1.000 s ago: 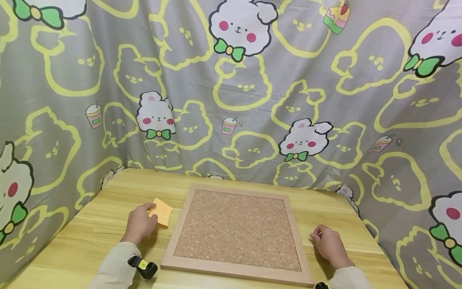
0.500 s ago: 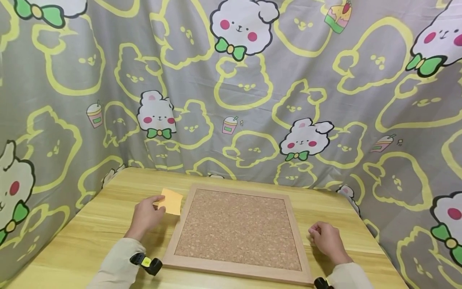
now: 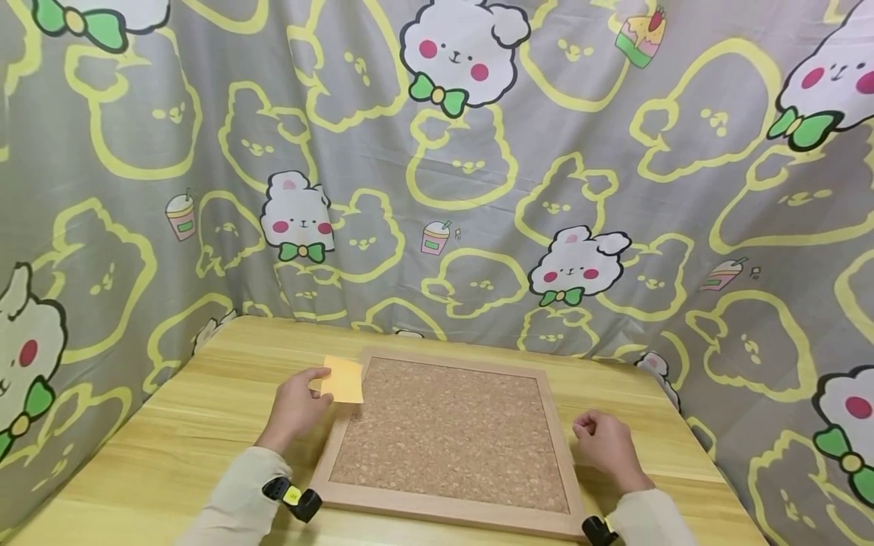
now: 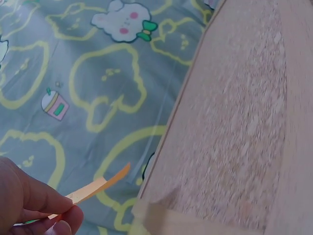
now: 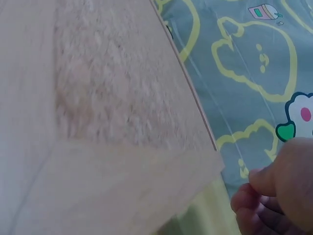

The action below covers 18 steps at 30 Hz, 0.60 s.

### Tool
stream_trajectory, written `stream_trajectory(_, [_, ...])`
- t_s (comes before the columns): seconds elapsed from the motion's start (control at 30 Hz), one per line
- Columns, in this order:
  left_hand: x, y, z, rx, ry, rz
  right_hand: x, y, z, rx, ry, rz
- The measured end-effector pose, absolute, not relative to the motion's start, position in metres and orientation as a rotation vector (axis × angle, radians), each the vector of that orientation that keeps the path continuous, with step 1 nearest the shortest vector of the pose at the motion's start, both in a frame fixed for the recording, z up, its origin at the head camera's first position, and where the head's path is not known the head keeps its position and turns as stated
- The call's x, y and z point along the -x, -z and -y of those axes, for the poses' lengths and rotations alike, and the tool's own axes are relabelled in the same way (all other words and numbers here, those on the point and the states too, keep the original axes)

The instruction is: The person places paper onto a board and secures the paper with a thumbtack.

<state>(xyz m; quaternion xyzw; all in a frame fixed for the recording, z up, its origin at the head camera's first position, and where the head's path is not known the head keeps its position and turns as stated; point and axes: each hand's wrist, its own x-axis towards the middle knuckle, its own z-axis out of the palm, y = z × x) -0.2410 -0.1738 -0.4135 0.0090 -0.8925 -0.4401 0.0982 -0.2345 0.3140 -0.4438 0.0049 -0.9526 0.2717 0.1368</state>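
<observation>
My left hand [image 3: 300, 406] pinches an orange sticky note [image 3: 344, 381] between thumb and fingers, above the left edge of a cork board [image 3: 451, 432] with a pale wooden frame. In the left wrist view the same sticky note [image 4: 100, 187] shows nearly edge-on and slightly bent, gripped at its near end. My right hand [image 3: 608, 447] hovers just off the board's right side, its fingers curled and the thumb against the index finger. The right wrist view shows these curled fingers [image 5: 249, 210] beside the frame's corner; nothing shows between them.
The board lies flat on a yellow wood-grain table [image 3: 205, 402]. A grey curtain [image 3: 382, 174] printed with cartoon animals closes off the back and both sides. Each sleeved wrist carries a small black camera [image 3: 293, 498].
My left hand has moved right and slightly forward, bringing the sticky note from beside the board to over its left edge. The right hand has shifted slightly left, toward the frame.
</observation>
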Motion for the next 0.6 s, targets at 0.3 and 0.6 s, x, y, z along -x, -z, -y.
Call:
stream_trajectory(0.3, [0.243, 0.414, 0.16, -0.019, 1.339, 2.656, 0.238, 0.437, -0.301, -0.056, -0.83, 2.726])
stream_trajectory(0.6, [0.247, 0.415, 0.141, -0.08, 1.44, 2.647, 0.243, 0.435, -0.294, -0.054, -0.865, 2.698])
